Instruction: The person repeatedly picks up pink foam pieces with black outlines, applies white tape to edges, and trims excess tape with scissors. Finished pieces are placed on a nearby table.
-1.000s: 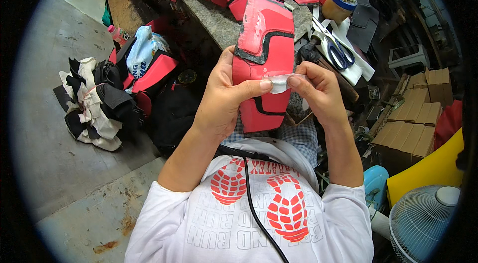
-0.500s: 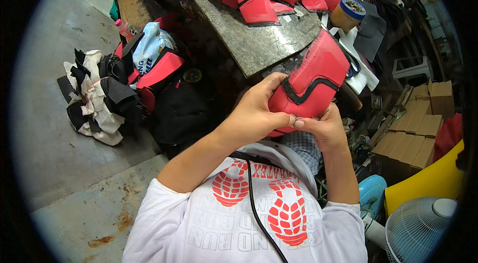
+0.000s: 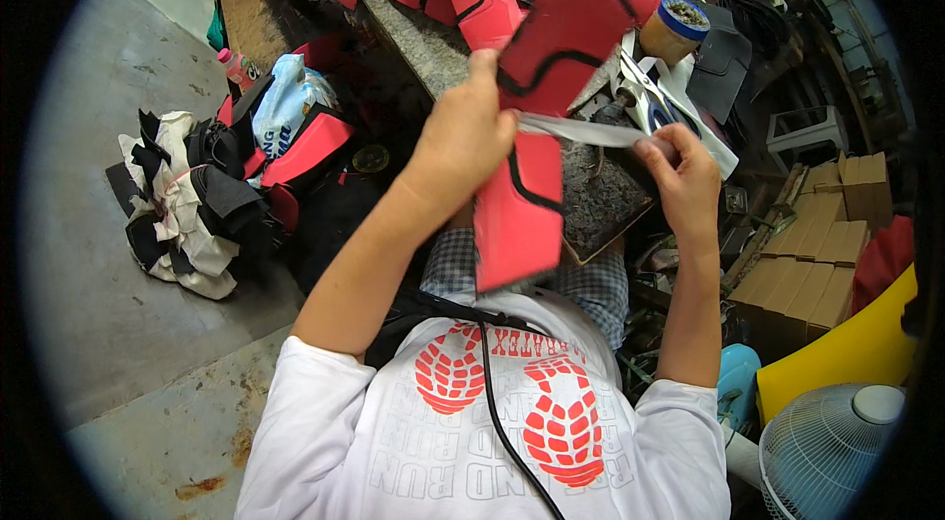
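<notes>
Strip [image 3: 591, 132] pinched by the right hand [image 3: 687, 181] needs even tension, the left hand [image 3: 461, 131] gripping the red panel [image 3: 522, 230].

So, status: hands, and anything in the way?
Left hand gripping red piece. Right hand pinching white strip across it. Scissors just beyond, apparently not blocking.

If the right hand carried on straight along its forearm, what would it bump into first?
Probably the blue-handled scissors, just beyond the right hand in the picture, though it may sit higher and pass over them.
</notes>
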